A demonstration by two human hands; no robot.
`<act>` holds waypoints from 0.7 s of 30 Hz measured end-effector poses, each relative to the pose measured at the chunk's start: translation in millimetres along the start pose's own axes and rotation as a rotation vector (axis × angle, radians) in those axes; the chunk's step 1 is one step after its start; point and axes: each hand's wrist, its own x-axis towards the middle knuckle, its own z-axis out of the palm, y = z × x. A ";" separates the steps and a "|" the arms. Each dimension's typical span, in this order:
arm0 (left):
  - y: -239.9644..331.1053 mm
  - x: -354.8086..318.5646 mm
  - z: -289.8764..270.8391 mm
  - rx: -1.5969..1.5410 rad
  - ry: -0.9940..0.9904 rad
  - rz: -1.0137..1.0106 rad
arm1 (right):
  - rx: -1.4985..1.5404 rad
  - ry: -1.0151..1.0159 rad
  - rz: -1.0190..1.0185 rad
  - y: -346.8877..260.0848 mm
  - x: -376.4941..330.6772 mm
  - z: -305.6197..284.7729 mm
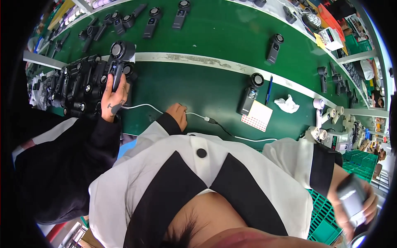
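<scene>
My right hand (369, 206), at the lower right beside my body, is closed round a grey handheld fan (351, 197), slightly blurred. My left hand (178, 116) rests on the green table near its front edge, fingers curled. A white cable (142, 105) runs up to this hand and comes out on its other side; whether the fingers grip it is hidden. To the right, the cable meets a black connector (212, 120). A dark handheld fan (249, 97) lies farther right, beside a sheet of small red-marked stickers (258, 117).
At left, a co-worker's hand (114, 97) holds a fan (120, 58) over a pile of dark fans (78, 84). More fans lie across the far strip. A blue pen (269, 90), crumpled tissue (286, 104), white fans (318, 111) and green crate (324, 219) are at right.
</scene>
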 end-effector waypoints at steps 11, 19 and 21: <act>2.5 3.0 -8.6 0.026 -0.003 -0.061 | -0.137 -0.285 0.126 35.1 -22.5 -8.2; 6.8 5.5 -2.4 0.046 0.071 -0.028 | -0.094 -0.309 0.117 27.4 -29.0 -12.9; 4.5 6.1 -2.8 0.051 0.057 -0.024 | -0.094 -0.308 0.135 32.1 -30.0 -13.2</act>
